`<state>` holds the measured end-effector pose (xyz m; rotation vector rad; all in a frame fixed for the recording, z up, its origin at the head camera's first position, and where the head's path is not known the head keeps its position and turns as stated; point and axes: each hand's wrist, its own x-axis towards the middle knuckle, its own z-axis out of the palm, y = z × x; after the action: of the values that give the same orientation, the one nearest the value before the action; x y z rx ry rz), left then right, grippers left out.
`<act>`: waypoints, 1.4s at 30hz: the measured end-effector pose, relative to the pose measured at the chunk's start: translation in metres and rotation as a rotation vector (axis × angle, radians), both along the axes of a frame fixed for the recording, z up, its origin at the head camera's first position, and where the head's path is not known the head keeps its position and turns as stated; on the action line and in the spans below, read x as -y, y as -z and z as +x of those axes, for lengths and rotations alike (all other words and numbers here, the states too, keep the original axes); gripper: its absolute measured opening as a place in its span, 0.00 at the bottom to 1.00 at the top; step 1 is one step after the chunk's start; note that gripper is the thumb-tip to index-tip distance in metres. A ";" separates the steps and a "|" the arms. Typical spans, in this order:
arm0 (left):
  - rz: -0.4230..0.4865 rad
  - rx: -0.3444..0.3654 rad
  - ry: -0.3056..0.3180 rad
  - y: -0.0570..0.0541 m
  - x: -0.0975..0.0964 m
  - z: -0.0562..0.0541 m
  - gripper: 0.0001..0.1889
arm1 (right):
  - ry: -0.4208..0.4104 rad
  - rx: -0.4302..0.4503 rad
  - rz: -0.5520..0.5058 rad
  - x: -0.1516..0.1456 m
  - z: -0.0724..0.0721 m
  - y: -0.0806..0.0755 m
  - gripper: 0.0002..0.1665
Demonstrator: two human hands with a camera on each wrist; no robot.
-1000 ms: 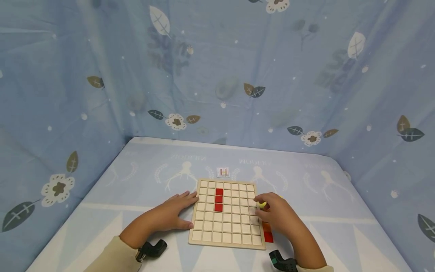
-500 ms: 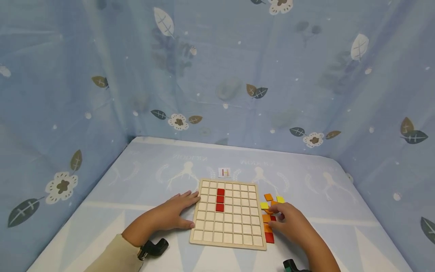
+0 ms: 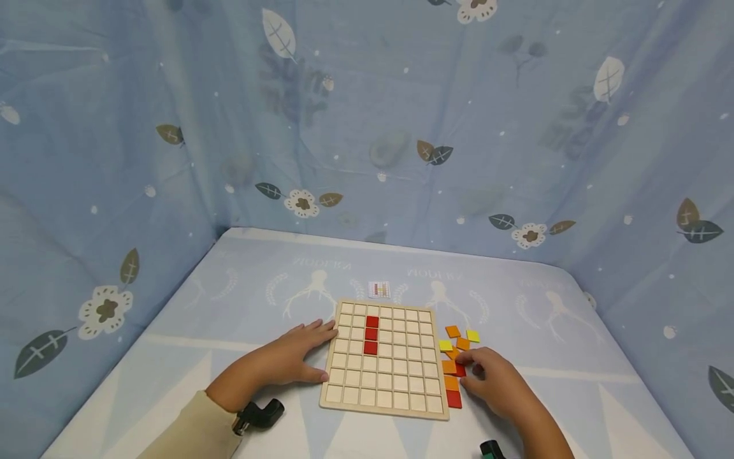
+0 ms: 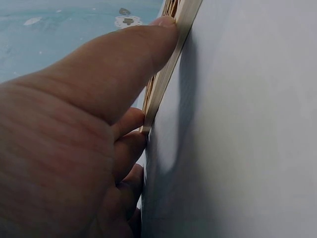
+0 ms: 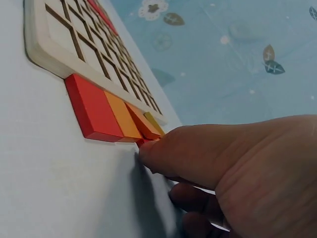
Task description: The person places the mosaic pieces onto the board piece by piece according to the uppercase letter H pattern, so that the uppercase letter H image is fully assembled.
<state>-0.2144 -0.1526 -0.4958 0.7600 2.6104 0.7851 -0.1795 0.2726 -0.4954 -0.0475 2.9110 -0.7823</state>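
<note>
A wooden grid board [image 3: 385,400] lies on the table, with a column of three red tiles [image 3: 371,335] set in its upper squares. My left hand [image 3: 292,360] rests along the board's left edge, fingers spread. In the left wrist view the thumb [image 4: 143,47] touches the frame. To the right of the board my right hand [image 3: 493,379] pinches a red tile [image 3: 460,370] between thumb and index finger, among loose tiles. Only a sliver of that red tile [image 5: 142,142] shows by the thumb in the right wrist view.
Several orange tiles [image 3: 451,384], two yellow tiles [image 3: 473,336] and another red tile [image 3: 454,400] lie along the board's right side, some overlapping. A small card with a coloured grid [image 3: 379,290] lies behind the board. Patterned blue curtain [image 3: 367,127] encloses the table.
My right hand has moved from the board's right edge back over the loose tiles, down to a red one, uncovering orange and yellow tiles. The left hand has stayed at the board.
</note>
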 end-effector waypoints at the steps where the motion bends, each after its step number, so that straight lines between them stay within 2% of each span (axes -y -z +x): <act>1: -0.001 -0.001 -0.003 0.000 0.000 0.000 0.50 | 0.000 -0.004 0.003 0.000 -0.001 0.000 0.18; 7: -0.010 -0.010 -0.011 0.001 -0.001 -0.003 0.50 | 0.013 -0.021 0.009 0.002 -0.003 0.001 0.16; 23: -0.014 -0.002 -0.006 0.001 0.000 0.001 0.50 | 0.028 -0.028 0.009 0.003 -0.002 0.006 0.13; 30: -0.011 0.013 -0.008 0.006 -0.001 0.002 0.50 | 0.048 -0.017 -0.009 0.000 -0.001 0.007 0.13; 35: -0.021 0.001 -0.013 0.007 -0.001 0.001 0.49 | 0.052 -0.079 -0.021 0.001 0.000 0.005 0.15; 42: -0.021 -0.004 -0.007 0.000 -0.001 0.001 0.50 | 0.048 -0.154 -0.061 0.005 -0.001 0.002 0.16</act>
<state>-0.2131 -0.1518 -0.4957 0.7472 2.6222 0.7572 -0.1803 0.2677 -0.4976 -0.0452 3.0419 -0.9137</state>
